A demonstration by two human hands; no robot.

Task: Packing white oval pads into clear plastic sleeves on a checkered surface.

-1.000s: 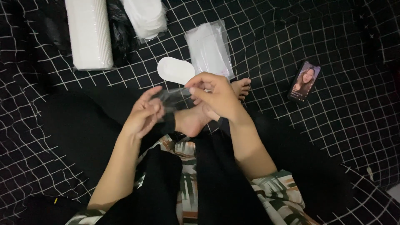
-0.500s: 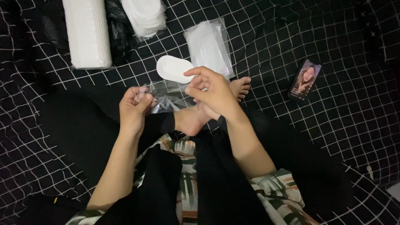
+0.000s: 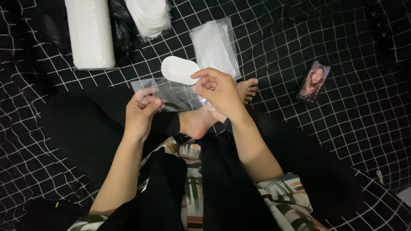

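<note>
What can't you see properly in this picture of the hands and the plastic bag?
- Head view: the clear plastic sleeve is see-through against the dark cloth, so its far edges and any contents are unclear.
- The left hand curls over the sleeve's corner, hiding its fingertips.
- The right hand covers one end of the white oval pad.
- The white stack is cut off by the top edge.
- The phone screen is too small for detail.

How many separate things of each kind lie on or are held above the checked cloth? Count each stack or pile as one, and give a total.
White oval pad, at the right hand: 1
Clear plastic sleeve, held by the left hand: 1
Pile of clear sleeves: 1
Tall white stack: 1
Pile of white ovals: 1
Phone: 1
Total: 6
</note>
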